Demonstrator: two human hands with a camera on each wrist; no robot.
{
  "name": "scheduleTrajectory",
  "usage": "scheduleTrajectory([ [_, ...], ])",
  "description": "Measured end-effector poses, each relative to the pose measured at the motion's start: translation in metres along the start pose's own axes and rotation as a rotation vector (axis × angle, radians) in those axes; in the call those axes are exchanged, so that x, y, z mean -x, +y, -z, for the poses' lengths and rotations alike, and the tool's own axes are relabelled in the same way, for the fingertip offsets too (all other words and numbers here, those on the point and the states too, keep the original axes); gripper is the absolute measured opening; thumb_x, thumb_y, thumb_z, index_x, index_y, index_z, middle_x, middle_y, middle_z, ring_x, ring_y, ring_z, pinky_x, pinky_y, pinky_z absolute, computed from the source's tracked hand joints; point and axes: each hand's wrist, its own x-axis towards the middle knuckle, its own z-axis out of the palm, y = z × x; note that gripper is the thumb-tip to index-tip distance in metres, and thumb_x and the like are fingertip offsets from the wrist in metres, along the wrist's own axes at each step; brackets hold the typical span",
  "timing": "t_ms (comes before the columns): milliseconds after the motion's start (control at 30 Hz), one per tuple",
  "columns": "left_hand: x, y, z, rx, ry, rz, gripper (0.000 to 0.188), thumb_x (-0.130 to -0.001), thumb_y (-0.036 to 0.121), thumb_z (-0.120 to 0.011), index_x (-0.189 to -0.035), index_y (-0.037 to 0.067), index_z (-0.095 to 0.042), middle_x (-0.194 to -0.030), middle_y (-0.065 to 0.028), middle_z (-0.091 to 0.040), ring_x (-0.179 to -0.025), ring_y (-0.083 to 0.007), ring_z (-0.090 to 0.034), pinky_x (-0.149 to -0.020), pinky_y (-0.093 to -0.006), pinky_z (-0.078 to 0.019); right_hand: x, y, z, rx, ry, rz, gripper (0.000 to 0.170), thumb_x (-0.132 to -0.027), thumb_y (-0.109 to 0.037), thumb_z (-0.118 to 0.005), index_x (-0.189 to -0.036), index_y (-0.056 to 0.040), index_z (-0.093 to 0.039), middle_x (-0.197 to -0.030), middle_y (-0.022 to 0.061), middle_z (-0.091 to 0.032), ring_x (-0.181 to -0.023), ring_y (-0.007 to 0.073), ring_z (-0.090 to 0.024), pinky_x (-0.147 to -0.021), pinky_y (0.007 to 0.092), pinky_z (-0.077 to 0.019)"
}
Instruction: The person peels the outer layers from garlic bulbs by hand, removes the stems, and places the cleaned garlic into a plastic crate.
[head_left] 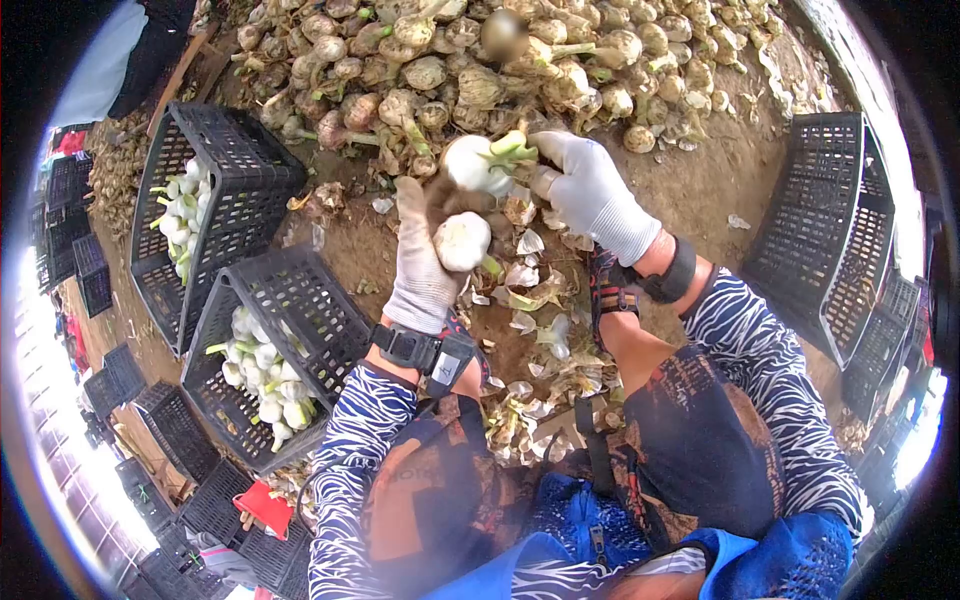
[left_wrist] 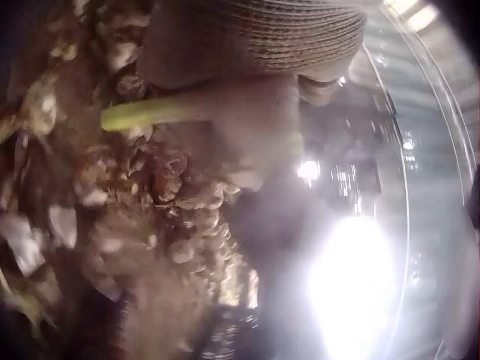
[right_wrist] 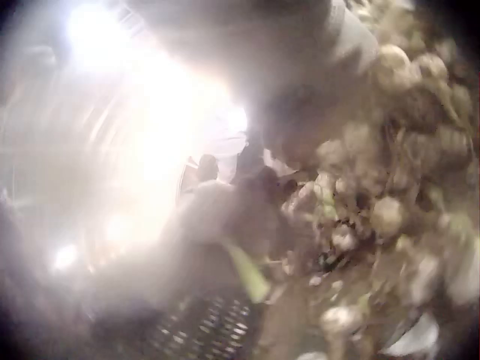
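Note:
My left hand, in a pale work glove, holds a peeled white garlic bulb against its palm side. That bulb's short green stem pokes out past the hand in the left wrist view. Just above it, my gloved right hand pinches a second white garlic bulb by its cut green stem. The two bulbs are close together over the ground, in front of the large heap of unpeeled garlic. Both wrist views are blurred and glary.
Two tilted black crates at the left hold cleaned garlic bulbs. Another black crate stands at the right. Loose garlic skins litter the soil between the person's feet. A red object lies on crates at lower left.

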Motion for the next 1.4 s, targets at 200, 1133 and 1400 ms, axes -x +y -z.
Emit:
scheduleTrajectory([
  [200, -0.005, -0.018, 0.003, -0.937, 0.080, -0.519, 0.069, -0.084, 0.022, -0.070, -0.141, 0.007, -0.033, -0.124, -0.0085, -0.051, -0.098, -0.0125, -0.055, -0.080, -0.0246, -0.0486, 0.024, -0.013, -0.015, -0.851, -0.057, -0.440, 0.020, -0.089, -0.013, -0.062, -0.104, -0.0007, -0.066, -0.088, -0.0002, -0.067, -0.068, 0.0060, -0.057, -0.058, 0.0229, -0.0476],
  [1133, 0.007, -0.027, -0.012, -0.548, 0.205, -0.277, 0.037, -0.091, 0.017, -0.061, -0.124, 0.005, -0.050, -0.085, -0.0008, -0.058, -0.052, -0.0029, -0.046, -0.045, -0.0200, -0.0382, 0.034, 0.040, -0.020, -0.743, 0.177, -0.388, 0.017, -0.086, -0.004, -0.060, -0.102, -0.0001, -0.064, -0.085, 0.0034, -0.065, -0.069, 0.0099, -0.059, -0.061, 0.0271, -0.0488],
  [1400, -0.005, -0.033, -0.001, -0.815, 0.263, -0.288, 0.025, -0.090, 0.024, -0.064, -0.106, 0.005, -0.066, -0.085, 0.0016, -0.061, -0.064, -0.0031, -0.048, -0.056, -0.0209, -0.0439, 0.058, 0.024, -0.026, 0.077, -0.080, 0.140, 0.023, -0.074, -0.004, -0.063, -0.097, -0.0052, -0.062, -0.091, 0.0140, -0.060, -0.085, 0.0352, -0.060, -0.072, 0.0389, -0.0502],
])
